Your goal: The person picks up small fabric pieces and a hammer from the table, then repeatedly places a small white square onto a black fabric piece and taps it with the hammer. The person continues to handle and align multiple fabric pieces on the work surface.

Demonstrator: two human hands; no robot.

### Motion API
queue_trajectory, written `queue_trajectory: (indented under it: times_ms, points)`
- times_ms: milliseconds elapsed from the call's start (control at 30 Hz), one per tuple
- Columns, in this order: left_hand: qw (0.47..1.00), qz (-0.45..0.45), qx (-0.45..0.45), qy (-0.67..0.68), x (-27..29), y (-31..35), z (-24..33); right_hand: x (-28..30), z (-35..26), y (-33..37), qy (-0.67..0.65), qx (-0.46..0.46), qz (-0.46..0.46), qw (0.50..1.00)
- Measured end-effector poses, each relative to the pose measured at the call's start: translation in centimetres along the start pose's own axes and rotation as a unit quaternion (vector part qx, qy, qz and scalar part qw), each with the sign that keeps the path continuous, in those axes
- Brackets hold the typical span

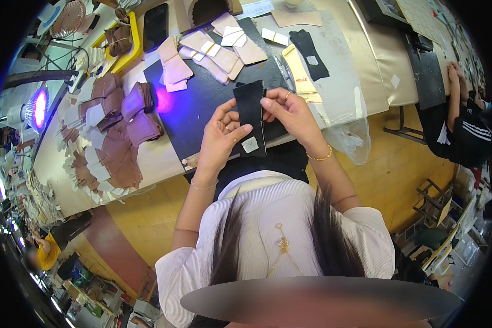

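White ribbed top (273, 213) with dark hair (336, 240) hanging over it lay nearest the camera. Beyond it spread a beige-covered worktable (391, 65) bearing a black mat (197, 126). Brown leather-like pieces (117, 164) were stacked left of the mat; banded blush-pink pieces (218, 54) lay across its far part. Over its near edge were the hands, their fingers bent and nearly closed. The left hand (221, 136) gripped the left side of a flared black panel (250, 109), its thumb on the front face and its fingers curled at the edge and behind. The right hand (295, 117) pinched the panel's upper right edge between thumb and forefinger. At the far left stood a yellow tray (135, 33), with a black phone (156, 27) beside it. A second black panel (306, 46) lay to the right. Smallest was a pale patch (250, 144) near the held panel's lower end.
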State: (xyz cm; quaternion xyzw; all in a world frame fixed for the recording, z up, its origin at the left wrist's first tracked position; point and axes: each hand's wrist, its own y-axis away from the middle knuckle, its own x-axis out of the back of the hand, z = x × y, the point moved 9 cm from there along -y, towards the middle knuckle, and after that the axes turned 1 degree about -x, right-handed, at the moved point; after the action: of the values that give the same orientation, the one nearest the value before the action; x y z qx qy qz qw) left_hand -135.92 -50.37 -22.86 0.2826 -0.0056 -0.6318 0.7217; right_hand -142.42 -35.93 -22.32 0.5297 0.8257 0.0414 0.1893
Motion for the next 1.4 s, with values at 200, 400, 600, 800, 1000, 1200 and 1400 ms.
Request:
queue_trajectory:
  times_ms: [200,400,600,800,1000,1200,1400]
  points:
    - [0.997,0.028,-0.032,-0.065,0.2,-0.2,0.5,-0.9,0.3,0.0,0.22,-0.001,-0.002,0.975]
    - [0.997,0.024,-0.005,-0.068,0.0,-0.4,0.4,-0.4,-1.3,0.6,0.179,0.062,-0.016,0.982]
    - [0.996,0.048,-0.037,-0.069,1.5,-0.8,0.7,7.8,-4.3,-2.8,0.292,0.066,0.13,0.945]
    - [0.997,0.056,-0.018,-0.045,2.5,-0.5,-0.6,7.0,-8.3,-7.7,0.402,0.199,0.129,0.884]
    - [0.996,0.071,-0.026,-0.038,3.0,0.0,-0.7,0.7,-4.3,-7.3,0.167,0.022,-0.097,0.981]
    - [0.992,0.015,-0.014,-0.126,1.5,0.0,0.2,0.3,-2.2,-3.3,0.197,-0.023,-0.145,0.97]
    - [0.994,0.005,-0.055,-0.097,0.4,0.0,2.1,16.7,-8.4,0.0,0.172,0.033,0.001,0.985]
